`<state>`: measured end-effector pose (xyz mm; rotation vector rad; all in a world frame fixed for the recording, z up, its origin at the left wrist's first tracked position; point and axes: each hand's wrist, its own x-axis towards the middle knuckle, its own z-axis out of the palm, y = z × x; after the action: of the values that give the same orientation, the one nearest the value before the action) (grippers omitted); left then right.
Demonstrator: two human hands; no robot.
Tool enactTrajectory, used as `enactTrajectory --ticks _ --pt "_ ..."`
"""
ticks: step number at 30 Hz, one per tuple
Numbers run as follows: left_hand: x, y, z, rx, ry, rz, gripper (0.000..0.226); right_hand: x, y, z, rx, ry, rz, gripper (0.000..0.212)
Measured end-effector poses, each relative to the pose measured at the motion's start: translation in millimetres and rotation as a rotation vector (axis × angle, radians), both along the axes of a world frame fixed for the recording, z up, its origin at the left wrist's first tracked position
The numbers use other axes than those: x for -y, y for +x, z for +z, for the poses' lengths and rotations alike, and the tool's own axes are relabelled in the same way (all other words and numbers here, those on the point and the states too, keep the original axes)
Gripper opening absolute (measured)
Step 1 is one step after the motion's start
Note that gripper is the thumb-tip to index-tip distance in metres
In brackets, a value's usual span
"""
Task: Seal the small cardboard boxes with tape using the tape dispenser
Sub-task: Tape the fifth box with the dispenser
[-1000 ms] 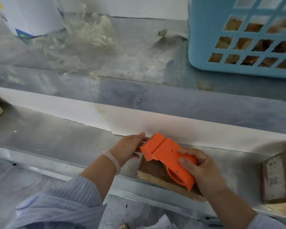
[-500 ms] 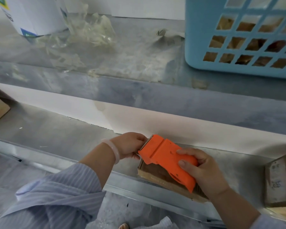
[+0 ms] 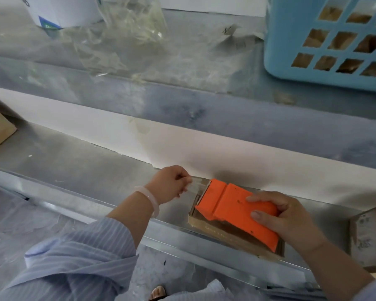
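Orange dispenser [image 3: 232, 205] in right hand [image 3: 284, 218]; left hand [image 3: 169, 184] pinches tape [image 3: 197, 185].

place: packing workroom | cues: metal shelving [image 3: 78, 168], blue basket [image 3: 291, 46], cardboard boxes [image 3: 365, 235]

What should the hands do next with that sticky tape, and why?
Probably lower the left hand and press the clear tape strip onto the small cardboard box. That hand pinches the strip, stretched from the orange tape dispenser that the right hand holds on the box; its end looks unattached.
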<state>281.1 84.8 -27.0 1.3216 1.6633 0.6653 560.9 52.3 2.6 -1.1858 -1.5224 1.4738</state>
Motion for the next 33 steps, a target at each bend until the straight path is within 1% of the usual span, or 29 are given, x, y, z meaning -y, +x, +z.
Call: enactTrajectory --ticks 1,4,6,7,9,12,16,19,20,22,25,29,30,31,32,33 --pt "0 -3 -1 -0.017 0.005 0.006 0.018 -1 2 0 0.002 0.000 -0.002 0.056" --pt "1 -7 -6 -0.047 0.030 0.050 0.017 -2 5 5 0.004 -0.013 0.014 0.045" --pt "3 -5 -9 -0.029 0.012 0.045 0.017 -3 7 4 0.015 -0.006 0.025 0.055" --pt "4 -5 -9 -0.001 0.000 0.044 0.016 -3 7 4 0.019 -0.010 0.022 0.059" --pt "6 -5 -5 0.094 -0.012 0.065 0.014 -4 8 5 0.021 -0.020 0.016 0.062" --pt "6 -6 8 0.232 -0.031 0.092 0.012 -5 8 9 -0.014 -0.014 -0.010 0.062" --pt "5 1 28 0.358 -0.054 0.134 0.012 -7 15 14 -0.102 -0.026 -0.068 0.064" --pt "6 12 39 0.512 -0.045 0.175 0.012 -6 24 21 -0.136 -0.024 -0.094 0.061" --pt "6 16 42 0.521 -0.027 0.170 0.013 -5 26 26 -0.140 -0.033 -0.097 0.056" --pt "5 21 46 0.480 0.012 0.137 0.014 -3 33 32 -0.150 -0.042 -0.094 0.045" --pt "4 30 49 0.450 -0.002 0.092 0.014 -1 43 34 -0.144 -0.016 -0.117 0.064" --pt "7 38 57 0.315 0.042 0.014 0.013 2 51 37 -0.127 -0.008 -0.132 0.068" --pt "9 38 61 0.308 0.049 0.001 0.012 4 53 38 -0.118 0.002 -0.144 0.067" --pt "11 38 65 0.336 0.034 -0.003 0.010 5 56 35 -0.113 0.008 -0.141 0.064" --pt "14 37 67 0.387 -0.004 -0.006 0.008 7 57 37 -0.116 -0.009 -0.142 0.054" --pt "18 36 68 0.428 -0.046 -0.010 0.006 8 58 39 -0.131 -0.019 -0.138 0.036"
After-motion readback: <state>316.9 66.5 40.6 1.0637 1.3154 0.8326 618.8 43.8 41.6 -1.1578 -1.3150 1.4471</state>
